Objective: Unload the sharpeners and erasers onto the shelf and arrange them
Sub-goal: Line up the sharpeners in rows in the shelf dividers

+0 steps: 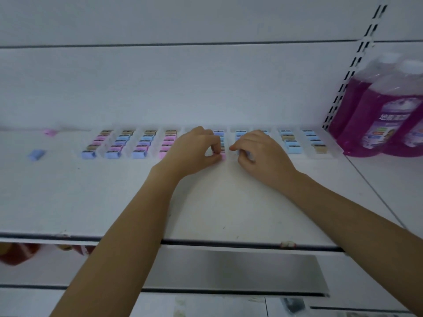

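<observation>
Small blocky plastic sharpeners (139, 154) in pink, blue and tan stand in at least nine short columns along the back edge of the smooth white shelf (91, 197). The left hand (194, 152) pinches a pink sharpener (223, 157) at a column's front. The right hand (261, 154) curls beside it, its grip unclear. Two loose blocks lie toward the left end: a pink block (49, 132) and a blue block (36, 154).

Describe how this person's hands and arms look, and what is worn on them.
The left hand and right hand are bare: no gloves and no rings to be seen. The left forearm and right forearm are bare too, with no sleeve, watch or bracelet in view down to the frame's lower edge. No markings show on them.
</observation>
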Action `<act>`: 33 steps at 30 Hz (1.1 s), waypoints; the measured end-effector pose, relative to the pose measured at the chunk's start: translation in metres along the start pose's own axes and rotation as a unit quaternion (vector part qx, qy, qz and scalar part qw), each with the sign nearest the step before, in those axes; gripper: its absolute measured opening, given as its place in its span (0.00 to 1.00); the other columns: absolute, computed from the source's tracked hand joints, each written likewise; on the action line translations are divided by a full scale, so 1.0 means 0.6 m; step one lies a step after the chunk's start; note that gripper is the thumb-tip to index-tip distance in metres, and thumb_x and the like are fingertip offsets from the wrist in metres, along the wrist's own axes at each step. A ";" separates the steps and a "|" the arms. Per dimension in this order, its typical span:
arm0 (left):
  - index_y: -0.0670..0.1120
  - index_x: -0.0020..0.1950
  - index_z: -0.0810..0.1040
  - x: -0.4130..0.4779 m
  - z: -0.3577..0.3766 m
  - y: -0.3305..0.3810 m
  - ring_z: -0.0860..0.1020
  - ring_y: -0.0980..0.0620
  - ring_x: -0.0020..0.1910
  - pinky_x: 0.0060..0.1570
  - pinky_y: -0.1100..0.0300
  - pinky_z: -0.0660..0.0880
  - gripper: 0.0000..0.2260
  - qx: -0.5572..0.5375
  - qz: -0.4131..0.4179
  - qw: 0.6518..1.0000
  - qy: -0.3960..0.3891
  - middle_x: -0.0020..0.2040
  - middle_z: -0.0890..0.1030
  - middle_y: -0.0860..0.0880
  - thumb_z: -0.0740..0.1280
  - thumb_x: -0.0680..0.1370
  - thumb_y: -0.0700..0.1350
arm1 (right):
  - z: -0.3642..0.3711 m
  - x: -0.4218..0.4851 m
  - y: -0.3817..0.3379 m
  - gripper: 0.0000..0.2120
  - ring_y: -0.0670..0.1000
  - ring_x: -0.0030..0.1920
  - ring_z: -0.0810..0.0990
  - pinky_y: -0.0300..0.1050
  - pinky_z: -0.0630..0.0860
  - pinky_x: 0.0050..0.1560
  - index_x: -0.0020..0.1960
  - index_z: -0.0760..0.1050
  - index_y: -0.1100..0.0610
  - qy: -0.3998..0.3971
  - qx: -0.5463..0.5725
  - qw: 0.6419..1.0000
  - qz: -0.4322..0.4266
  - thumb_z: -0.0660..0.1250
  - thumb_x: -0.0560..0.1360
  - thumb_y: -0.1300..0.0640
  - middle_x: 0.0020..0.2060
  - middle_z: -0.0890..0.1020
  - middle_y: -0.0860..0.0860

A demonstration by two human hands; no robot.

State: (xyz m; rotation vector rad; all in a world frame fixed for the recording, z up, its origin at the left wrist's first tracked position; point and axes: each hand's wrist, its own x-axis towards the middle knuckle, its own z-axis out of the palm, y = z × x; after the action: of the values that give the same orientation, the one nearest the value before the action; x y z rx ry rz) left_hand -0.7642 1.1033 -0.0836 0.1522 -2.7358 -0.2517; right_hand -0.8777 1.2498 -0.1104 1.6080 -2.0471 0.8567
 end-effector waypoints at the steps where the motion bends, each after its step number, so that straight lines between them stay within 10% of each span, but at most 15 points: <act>1: 0.45 0.44 0.79 0.000 0.000 0.000 0.65 0.57 0.44 0.40 0.63 0.59 0.06 0.004 0.000 1.000 0.001 0.41 0.71 0.56 0.67 0.75 0.47 | 0.000 0.000 0.000 0.17 0.56 0.45 0.79 0.45 0.75 0.45 0.44 0.81 0.59 -0.001 0.001 1.000 -0.001 0.54 0.68 0.58 0.38 0.83 0.53; 33: 0.48 0.55 0.81 0.001 -0.013 -0.008 0.72 0.48 0.53 0.49 0.56 0.66 0.24 0.026 -0.039 0.997 0.062 0.53 0.80 0.50 0.52 0.71 0.57 | -0.008 0.001 -0.003 0.11 0.57 0.45 0.79 0.44 0.74 0.46 0.46 0.81 0.61 0.038 0.013 0.999 0.006 0.62 0.67 0.66 0.41 0.83 0.54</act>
State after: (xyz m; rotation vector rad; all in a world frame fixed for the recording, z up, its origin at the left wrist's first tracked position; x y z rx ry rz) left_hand -0.7614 1.0972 -0.0775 0.2787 -2.6181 -0.1863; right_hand -0.8765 1.2522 -0.1063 1.5527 -2.0031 0.9396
